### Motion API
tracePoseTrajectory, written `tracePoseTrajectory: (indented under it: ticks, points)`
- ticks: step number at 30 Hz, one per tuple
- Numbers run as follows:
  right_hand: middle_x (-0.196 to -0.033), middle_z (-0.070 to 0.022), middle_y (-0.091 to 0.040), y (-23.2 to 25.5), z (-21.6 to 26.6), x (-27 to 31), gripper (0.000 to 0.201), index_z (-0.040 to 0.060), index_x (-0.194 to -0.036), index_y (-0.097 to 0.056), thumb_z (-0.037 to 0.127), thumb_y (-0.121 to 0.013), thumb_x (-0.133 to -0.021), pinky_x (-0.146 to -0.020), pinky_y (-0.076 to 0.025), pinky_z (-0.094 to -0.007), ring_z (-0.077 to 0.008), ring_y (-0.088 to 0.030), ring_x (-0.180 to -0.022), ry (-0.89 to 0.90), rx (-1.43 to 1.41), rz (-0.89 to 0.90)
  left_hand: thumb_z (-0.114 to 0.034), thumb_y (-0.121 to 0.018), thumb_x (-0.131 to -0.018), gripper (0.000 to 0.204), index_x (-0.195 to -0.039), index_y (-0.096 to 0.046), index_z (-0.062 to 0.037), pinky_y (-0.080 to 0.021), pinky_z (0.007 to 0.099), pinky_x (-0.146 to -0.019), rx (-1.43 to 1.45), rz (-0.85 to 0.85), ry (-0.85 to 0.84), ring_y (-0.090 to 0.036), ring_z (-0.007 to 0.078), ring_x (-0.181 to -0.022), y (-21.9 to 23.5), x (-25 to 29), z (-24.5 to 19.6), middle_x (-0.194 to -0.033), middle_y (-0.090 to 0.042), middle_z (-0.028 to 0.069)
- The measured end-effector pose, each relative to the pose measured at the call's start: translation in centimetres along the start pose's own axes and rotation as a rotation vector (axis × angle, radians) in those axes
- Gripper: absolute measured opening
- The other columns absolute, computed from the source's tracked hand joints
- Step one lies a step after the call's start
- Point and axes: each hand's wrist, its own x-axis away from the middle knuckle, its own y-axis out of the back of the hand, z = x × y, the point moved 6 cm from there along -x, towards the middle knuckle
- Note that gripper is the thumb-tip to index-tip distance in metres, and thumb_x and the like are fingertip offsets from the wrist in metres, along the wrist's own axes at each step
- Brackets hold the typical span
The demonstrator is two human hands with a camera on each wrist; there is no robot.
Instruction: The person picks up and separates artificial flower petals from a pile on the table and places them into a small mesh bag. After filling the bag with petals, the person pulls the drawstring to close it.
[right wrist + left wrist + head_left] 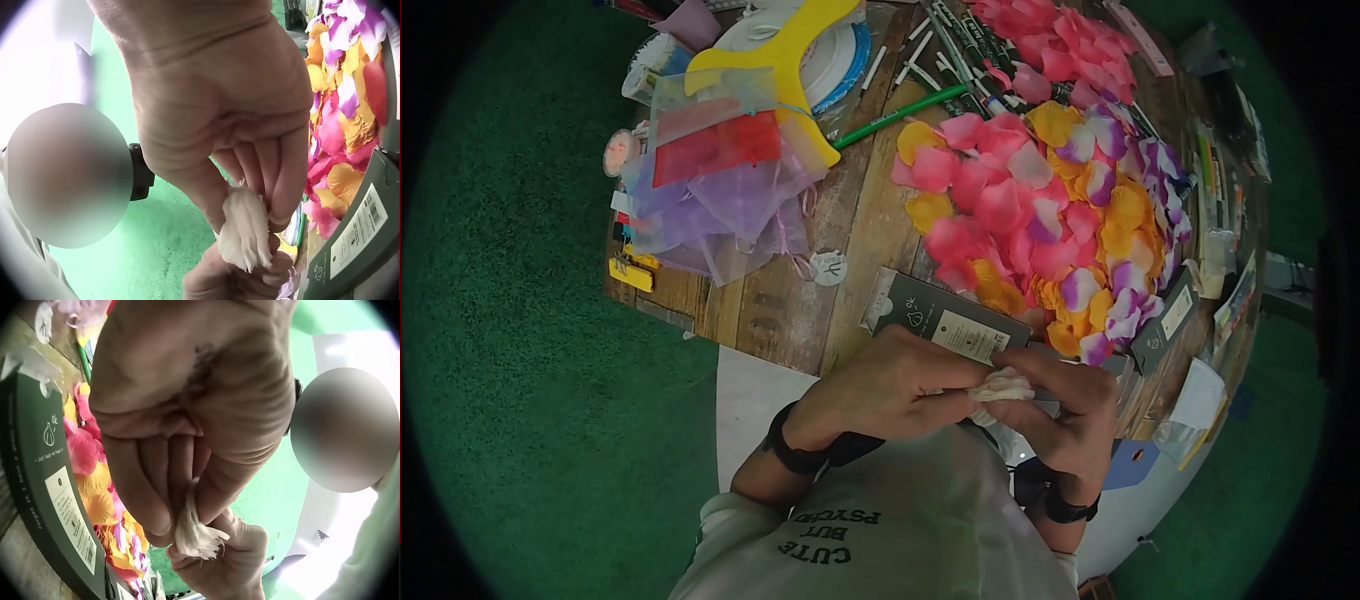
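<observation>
Between both hands, in front of the torso, is a small bunched wad of off-white, tissue-like material [1003, 385] with pleated folds. My left hand [890, 385] pinches one side of it between thumb and fingers. From the other side my right hand [1065, 405] pinches it the same way. The left wrist view shows the wad's ragged, frayed end [203, 540] sticking out past the left fingertips. In the right wrist view, folded layers [244, 228] spread below the right thumb and fingers. A dark green box [930, 315] with a pale label lies just beyond the hands.
Pink, orange and purple-white petals [1010, 200] are heaped on the wooden table [785, 315]. Sheer lilac and red pouches [730, 200] lie at the left, beside a yellow forked piece [785, 60]. A green pen-like stick [900, 117] and several markers lie at the back.
</observation>
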Motion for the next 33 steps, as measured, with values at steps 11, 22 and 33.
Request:
tracePoseTrajectory:
  ticks: [11,22,33]
  points:
    - [-0.085,-0.0112,-0.063,-0.6,1.2,1.9,0.041,-0.0012,-0.100,-0.062,0.003,-0.065,-0.058,-0.046,-0.048,-0.0298,-0.0194,-0.061,-0.060,0.498,0.352,-0.323,0.005,-0.063,-0.071,0.025,-0.096,-0.066,0.0039,-0.041,0.0188,-0.052,0.070,-0.210,0.227,-0.052,0.0040,-0.059,0.7,0.7,0.7,-0.068,-0.063,0.0019]
    - [-0.062,-0.0073,-0.053,1.0,-0.1,3.8,0.020,-0.0002,-0.079,-0.059,0.006,-0.062,-0.061,-0.046,-0.044,-0.0353,-0.0254,-0.057,-0.053,0.396,0.153,-0.403,0.003,-0.066,-0.071,0.023,-0.094,-0.067,0.0044,-0.039,0.0175,-0.055,-0.021,-0.162,0.198,-0.050,0.0037,-0.062,-0.7,-0.6,-0.6,-0.070,-0.061,0.0009]
    - [-0.068,-0.0104,-0.062,1.7,-1.8,4.3,0.024,0.0029,-0.096,-0.063,0.006,-0.066,-0.073,-0.049,-0.047,-0.0307,-0.0251,-0.063,-0.059,0.159,-0.228,-0.416,0.000,-0.060,-0.077,0.021,-0.096,-0.064,0.0081,-0.044,0.0217,-0.069,-0.016,-0.223,0.091,-0.057,0.0101,-0.076,-1.1,-1.1,-2.1,-0.085,-0.064,0.0059]
